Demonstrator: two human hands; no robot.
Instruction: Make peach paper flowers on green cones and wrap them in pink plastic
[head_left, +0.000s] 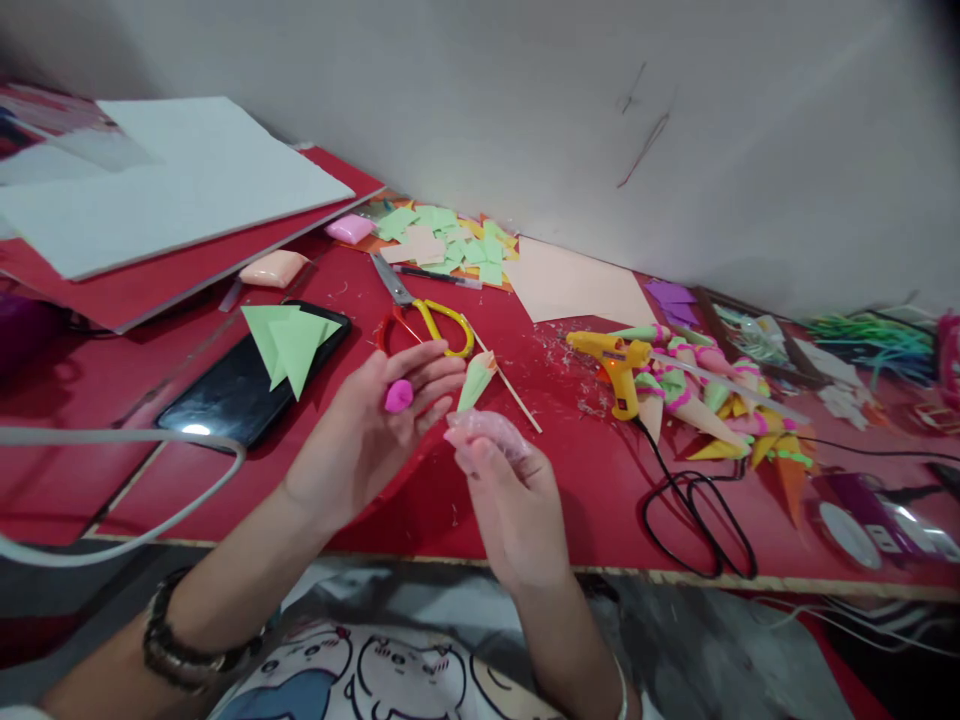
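My left hand [375, 430] is turned palm up, fingers stretched out and slightly curled. It holds a small, bright pink lump of soft clay [399, 396] against the palm. Close by on the right, my right hand [517, 510] is closed around a crumpled, clear pinkish plastic packet [491, 430], pinched by the thumb and fingers. Just beyond that packet lies a small rolled green paper cone [477, 382] with a peach tip. Beside the cone is a thin stick [514, 388]. Yellow-and-red-handled scissors [431, 315] lie past my left fingertips.
A yellow glue gun [616, 370] with a black cord rests by a pile of paper cones [705, 385]. Green paper triangles [289, 340] lie on a black phone [225, 400]. Behind are cut paper pieces [450, 240], a peach sheet [577, 282] and white boards [187, 180].
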